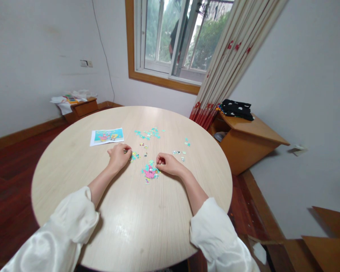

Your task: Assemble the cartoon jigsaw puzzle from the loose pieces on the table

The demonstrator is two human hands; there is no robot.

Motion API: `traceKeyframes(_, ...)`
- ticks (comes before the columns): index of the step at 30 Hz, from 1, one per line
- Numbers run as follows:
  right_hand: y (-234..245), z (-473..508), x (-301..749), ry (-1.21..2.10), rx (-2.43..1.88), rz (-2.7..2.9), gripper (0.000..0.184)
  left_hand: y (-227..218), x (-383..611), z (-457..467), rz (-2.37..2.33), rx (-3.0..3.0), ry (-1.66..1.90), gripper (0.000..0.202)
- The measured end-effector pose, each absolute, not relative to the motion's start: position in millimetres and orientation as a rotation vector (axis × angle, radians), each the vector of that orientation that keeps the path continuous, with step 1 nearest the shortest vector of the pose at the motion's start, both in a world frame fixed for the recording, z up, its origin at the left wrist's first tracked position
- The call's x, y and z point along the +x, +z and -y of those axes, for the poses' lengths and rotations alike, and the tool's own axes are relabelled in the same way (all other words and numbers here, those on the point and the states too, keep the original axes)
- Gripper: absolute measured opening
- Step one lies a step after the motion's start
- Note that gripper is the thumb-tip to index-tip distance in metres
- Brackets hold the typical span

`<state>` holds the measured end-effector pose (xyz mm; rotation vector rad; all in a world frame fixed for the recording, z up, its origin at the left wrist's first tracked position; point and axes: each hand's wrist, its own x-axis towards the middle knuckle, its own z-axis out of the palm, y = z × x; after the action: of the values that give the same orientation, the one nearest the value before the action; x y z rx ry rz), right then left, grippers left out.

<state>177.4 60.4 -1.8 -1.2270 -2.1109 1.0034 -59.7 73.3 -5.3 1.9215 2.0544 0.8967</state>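
A partly joined jigsaw puzzle (150, 172) with a pink starfish figure lies on the round table (124, 223) in front of me. Just to its right is my right hand (170, 164), fingers curled into a pinch at the puzzle's upper right edge. My left hand (120, 155) is also pinched, beside a small cluster of yellow and teal puzzle pieces (135, 156). Whatever either pinch may hold is too small to make out. Left of centre, beyond my left hand, lies a printed reference picture (107, 136) with the pink figure and a yellow one.
Teal loose pieces (149, 133) are spread at the far middle of the table. Several more pieces (179, 152) lie to the right. A wooden cabinet (243, 139) with dark cloth (237, 108) stands beyond the right edge, near a curtain (226, 60).
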Motion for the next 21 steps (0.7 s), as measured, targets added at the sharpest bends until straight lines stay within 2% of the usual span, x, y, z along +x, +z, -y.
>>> traceKeyframes(14,5,-58,174,1.013,-1.191,2.064,0.007,-9,-60,-76,-2.039,1.947,0.917,0.024)
traceKeyframes(16,4,-65,179,0.884,-1.216,1.974,0.006,-9,-60,-77,-2.036,1.956,0.915,0.024)
traceKeyframes(21,-3,-83,210,0.279,-1.661,1.771,0.022,-7,-59,-76,-2.048,1.955,0.887,0.025)
